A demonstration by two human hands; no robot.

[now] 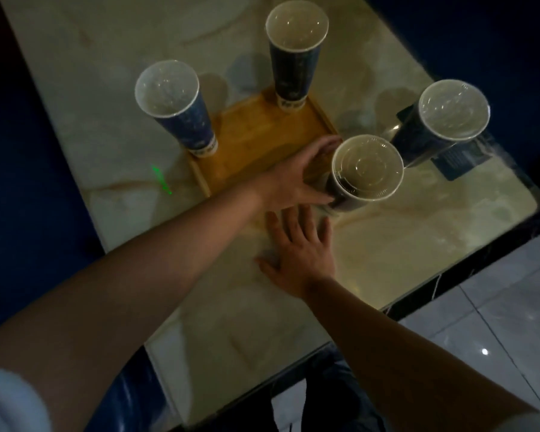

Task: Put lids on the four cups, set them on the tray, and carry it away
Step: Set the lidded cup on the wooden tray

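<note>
Four tall blue paper cups with clear lids stand on or near a wooden tray [256, 141]. The far cup [295, 57] and the left cup [181, 110] stand on the tray's corners. A third cup [443, 126] stands off the tray at the right. The nearest cup [365, 173] is at the tray's right front corner, and my left hand [296, 179] is wrapped around its side. My right hand [300, 247] lies flat on the table just in front of that cup, fingers spread, holding nothing.
The pale marble table [418, 244] ends at the right and near edges, with tiled floor [496, 322] beyond. A dark blue card [459, 160] lies under the right cup. A green light streak [161, 180] shows left of the tray. Dark blue seating flanks the table.
</note>
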